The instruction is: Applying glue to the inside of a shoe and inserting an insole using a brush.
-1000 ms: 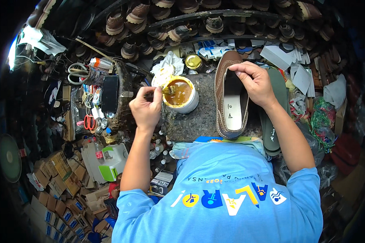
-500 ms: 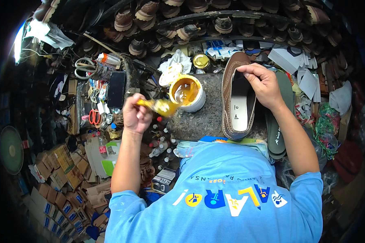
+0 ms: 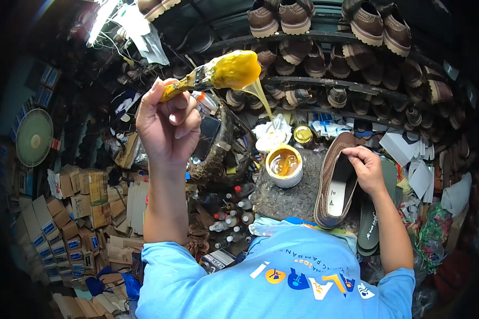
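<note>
Brown shoes (image 3: 365, 25) on shelves (image 3: 314, 35), top. Round fan (image 3: 34, 130) left, cardboard boxes (image 3: 79, 229) below it. Bottles (image 3: 230, 220) near middle. White papers (image 3: 401, 145) right, green netting (image 3: 435, 224) below.

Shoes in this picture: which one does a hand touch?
The brown shoe with the pale insole, right of the open tub: the right hand pinches it. No hand touches the shoes on the racks.
</note>
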### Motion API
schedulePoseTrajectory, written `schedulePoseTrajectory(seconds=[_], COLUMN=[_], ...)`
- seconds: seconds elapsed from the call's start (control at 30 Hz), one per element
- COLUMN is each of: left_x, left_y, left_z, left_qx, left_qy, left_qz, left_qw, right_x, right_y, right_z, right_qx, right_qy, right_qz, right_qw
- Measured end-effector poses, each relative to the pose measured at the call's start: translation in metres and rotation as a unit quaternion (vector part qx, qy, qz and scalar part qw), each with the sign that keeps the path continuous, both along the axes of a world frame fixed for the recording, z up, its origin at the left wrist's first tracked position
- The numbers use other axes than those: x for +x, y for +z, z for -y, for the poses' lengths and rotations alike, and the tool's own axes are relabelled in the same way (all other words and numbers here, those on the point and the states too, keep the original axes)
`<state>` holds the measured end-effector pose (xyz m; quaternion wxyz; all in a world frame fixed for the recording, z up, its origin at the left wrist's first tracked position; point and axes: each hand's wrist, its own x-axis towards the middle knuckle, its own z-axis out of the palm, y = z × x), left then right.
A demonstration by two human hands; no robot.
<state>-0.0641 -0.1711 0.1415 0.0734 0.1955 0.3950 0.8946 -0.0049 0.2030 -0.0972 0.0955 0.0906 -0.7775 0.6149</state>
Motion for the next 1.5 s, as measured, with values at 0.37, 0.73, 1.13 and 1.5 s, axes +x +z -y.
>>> schedulePoseTrajectory(seconds=[0.37,0.73,1.13,1.5], left_x=[-0.016,0.074,0.071,0.057], left_y=[-0.017,-0.073,-0.165,-0.148], left_z=[0.034,-0.103,-0.182,-0.180], left_qx=[-0.126,-0.499,-0.673,-0.633], left_qy=[-0.033,0.050,-0.048,-0.004], left_qz=[-0.257,-0.354,-0.316,-0.301], left_qw=[0.957,0.789,0.667,0.714], right_x=[0.001,-0.012,-0.009,-0.010], right_y=[0.004,0.008,0.007,0.004], right_z=[-0.006,-0.010,-0.013,-0.012], right_qx=[-0.013,-0.045,-0.045,-0.049], right_qy=[0.021,0.081,0.090,0.086], right_qz=[0.038,0.106,0.072,0.061], right_qw=[0.999,0.990,0.992,0.993])
